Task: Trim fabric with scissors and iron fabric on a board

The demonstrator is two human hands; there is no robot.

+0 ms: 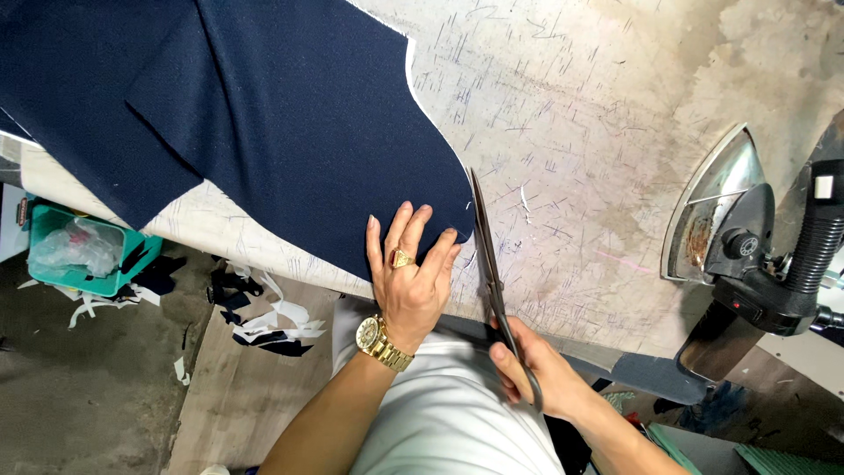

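Cutting step: left hand [410, 274], fingers spread flat, pins navy fabric panel [290, 114] at the worktable [571, 114] near edge; right hand [538, 365] grips tailor's shears [489, 264], blades parted beside the curved edge, likely needing a steady close along the white-marked line

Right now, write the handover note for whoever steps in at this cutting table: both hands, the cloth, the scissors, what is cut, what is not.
Left hand: flat on the navy fabric, pinning its lower right corner to the table.
Right hand: gripping the handles of the scissors; blades look nearly closed, at the fabric's right edge, tip pointing away from the body.
Done: the fabric's curved right edge looks already cut, with a pale line along it.
Left: cannot tell how much remains to trim by the blades.
Nearby: iron tipped on its side at right; scraps and a green bin on the floor at left.
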